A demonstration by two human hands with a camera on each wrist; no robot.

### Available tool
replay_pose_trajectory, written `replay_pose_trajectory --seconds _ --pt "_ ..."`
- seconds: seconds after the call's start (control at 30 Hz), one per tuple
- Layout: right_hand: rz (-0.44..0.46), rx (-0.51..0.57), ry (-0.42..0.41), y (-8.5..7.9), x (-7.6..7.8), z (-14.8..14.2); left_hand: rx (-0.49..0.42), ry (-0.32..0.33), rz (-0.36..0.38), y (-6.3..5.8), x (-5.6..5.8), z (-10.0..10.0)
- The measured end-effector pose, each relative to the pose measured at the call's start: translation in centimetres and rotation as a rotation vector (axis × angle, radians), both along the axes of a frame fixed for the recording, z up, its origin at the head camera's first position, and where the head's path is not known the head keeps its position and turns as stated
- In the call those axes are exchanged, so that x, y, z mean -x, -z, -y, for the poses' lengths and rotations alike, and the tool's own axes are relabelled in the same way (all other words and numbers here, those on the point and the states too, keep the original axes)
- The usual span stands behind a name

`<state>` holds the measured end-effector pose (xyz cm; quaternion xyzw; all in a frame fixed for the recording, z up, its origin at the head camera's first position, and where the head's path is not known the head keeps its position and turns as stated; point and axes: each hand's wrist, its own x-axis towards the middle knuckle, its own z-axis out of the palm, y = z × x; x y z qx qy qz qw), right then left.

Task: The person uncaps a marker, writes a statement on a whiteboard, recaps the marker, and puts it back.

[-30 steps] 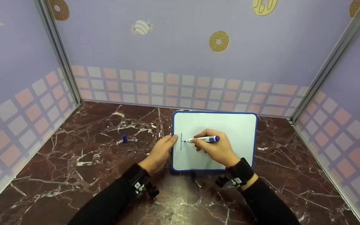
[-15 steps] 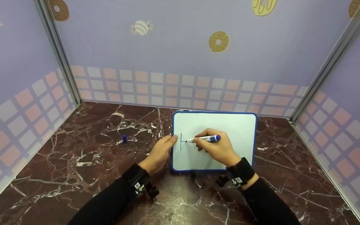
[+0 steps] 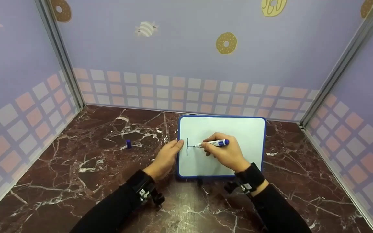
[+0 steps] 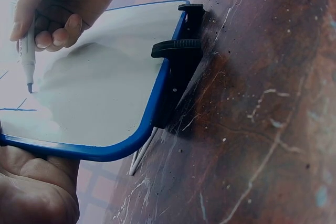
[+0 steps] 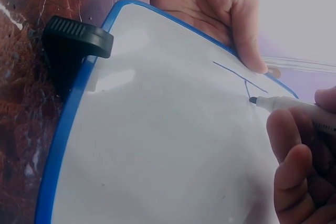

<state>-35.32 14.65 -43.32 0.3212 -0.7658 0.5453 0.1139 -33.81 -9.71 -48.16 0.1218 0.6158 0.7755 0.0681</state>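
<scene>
A whiteboard (image 3: 241, 132) with a blue frame leans back on the table. My left hand (image 3: 164, 158) grips its left edge, the thumb on the front and the fingers behind the frame. Between the thumb and fingers of my right hand (image 3: 228, 153) is a white marker (image 3: 214, 143) with a blue end. In the right wrist view the marker's dark tip (image 5: 253, 99) is at the end of a short blue stroke. That stroke branches off a longer blue line (image 5: 231, 70) near the left edge of the board.
On the marble-patterned table (image 3: 108, 181), a blue marker cap (image 3: 128, 144) stands left of the board. Black supports (image 4: 178, 49) hook over the board's lower edge. A patterned back wall (image 3: 180, 51) rises close behind it, with side walls left and right.
The marker tip has moved slightly to the right with my right hand, and the short stroke has grown longer. My left hand and the board have stayed in place.
</scene>
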Motion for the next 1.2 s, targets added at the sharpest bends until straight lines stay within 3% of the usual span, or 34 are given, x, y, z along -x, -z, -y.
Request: replay_pose_trajectory --seconds 0.67,1.0,1.2 --pt "0.040 0.026 0.000 -0.12 -0.05 -0.23 0.006 -0.006 -0.003 -0.08 0.01 -0.01" --pt "-0.020 0.038 0.015 0.00 0.18 -0.37 -0.019 0.025 -0.004 0.00 -0.03 -0.05" --pt "-0.039 0.059 0.017 -0.06 0.23 -0.39 -0.010 -0.002 -0.003 -0.01 -0.02 -0.08"
